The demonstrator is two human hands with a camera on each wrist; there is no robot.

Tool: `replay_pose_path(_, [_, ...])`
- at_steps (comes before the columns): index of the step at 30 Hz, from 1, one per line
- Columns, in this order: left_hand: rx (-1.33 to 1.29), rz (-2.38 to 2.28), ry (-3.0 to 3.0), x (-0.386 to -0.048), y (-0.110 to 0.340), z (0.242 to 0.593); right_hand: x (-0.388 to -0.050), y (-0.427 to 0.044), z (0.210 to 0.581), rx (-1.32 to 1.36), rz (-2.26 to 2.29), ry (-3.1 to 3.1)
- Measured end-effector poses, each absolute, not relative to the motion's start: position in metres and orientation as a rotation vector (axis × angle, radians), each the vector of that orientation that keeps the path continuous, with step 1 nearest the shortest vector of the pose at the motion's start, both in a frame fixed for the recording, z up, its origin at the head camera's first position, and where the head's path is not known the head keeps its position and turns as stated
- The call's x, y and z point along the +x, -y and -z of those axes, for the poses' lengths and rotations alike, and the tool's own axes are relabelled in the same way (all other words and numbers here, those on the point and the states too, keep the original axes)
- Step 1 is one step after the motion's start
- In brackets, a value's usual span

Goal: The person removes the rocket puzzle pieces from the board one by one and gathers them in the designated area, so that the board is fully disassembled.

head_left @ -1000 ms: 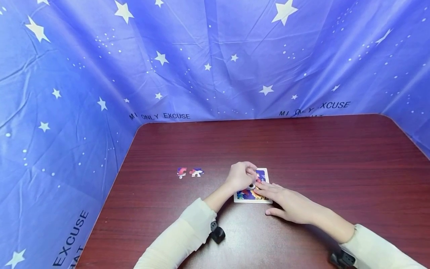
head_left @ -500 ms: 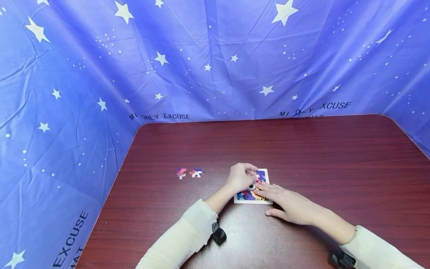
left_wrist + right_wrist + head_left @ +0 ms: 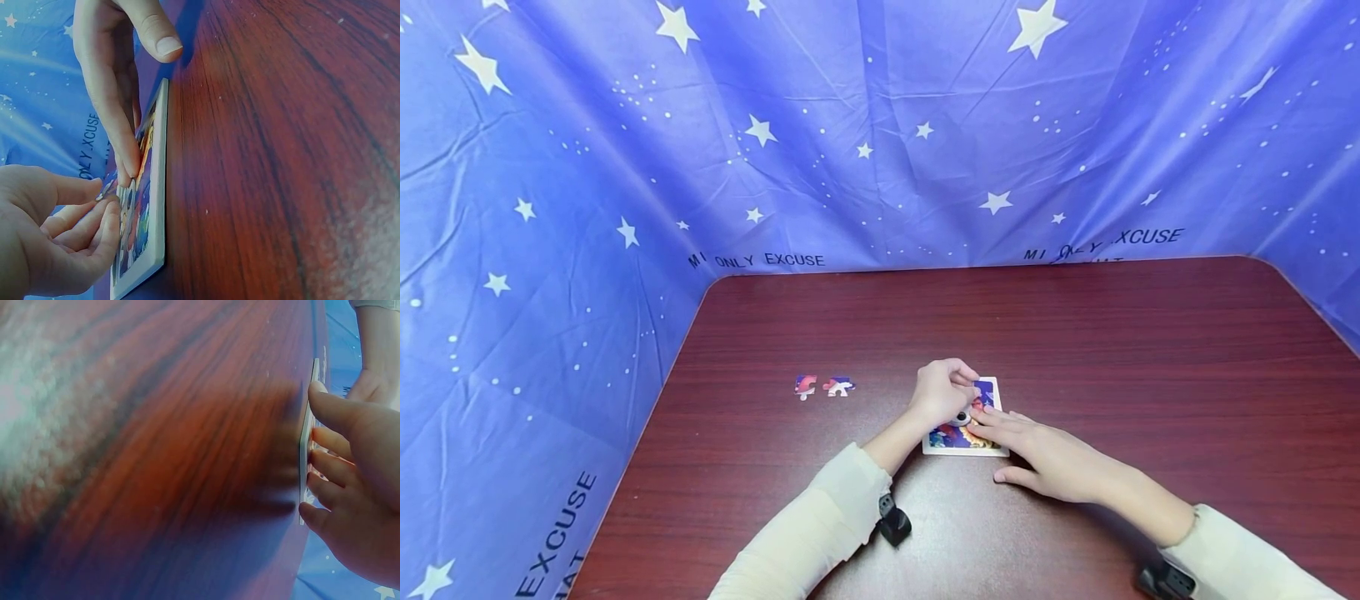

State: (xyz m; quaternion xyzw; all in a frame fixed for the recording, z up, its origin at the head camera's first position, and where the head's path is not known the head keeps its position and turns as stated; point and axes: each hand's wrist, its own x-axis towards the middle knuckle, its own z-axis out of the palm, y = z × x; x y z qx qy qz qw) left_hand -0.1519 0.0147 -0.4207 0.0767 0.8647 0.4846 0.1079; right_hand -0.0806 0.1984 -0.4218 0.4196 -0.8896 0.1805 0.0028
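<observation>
A small picture puzzle with a white border [image 3: 964, 452] lies flat on the table, also seen edge-on in the left wrist view [image 3: 156, 206]. Over its upper left part is my left hand [image 3: 938, 395], fingers curled and thumb near the fingertips. In the left wrist view that hand [image 3: 50, 234] pinches what looks like a small purple-blue puzzle piece [image 3: 107, 186], mostly hidden by the fingers. My right hand [image 3: 1060, 460] has its fingers extended, their tips resting on the puzzle's middle, the thumb apart beside the lower right corner.
Two loose puzzle pieces, one red and purple [image 3: 805, 385], one purple and white [image 3: 838, 386], lie apart from each other left of the puzzle on the dark red table [image 3: 1112, 333]. A blue curtain with stars [image 3: 865, 200] stands behind and at the sides.
My left hand and forearm have shifted slightly right, the fingertips moving a little toward the puzzle's upper right. The right hand keeps its place, and the loose pieces have not moved.
</observation>
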Motion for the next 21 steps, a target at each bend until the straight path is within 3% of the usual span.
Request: replay_pose_path(21, [0.258,-1.402,-2.584,-0.1537,-0.0203,0.4218,-0.0816,-0.1997,0.4239,1.328,-0.576,2.76])
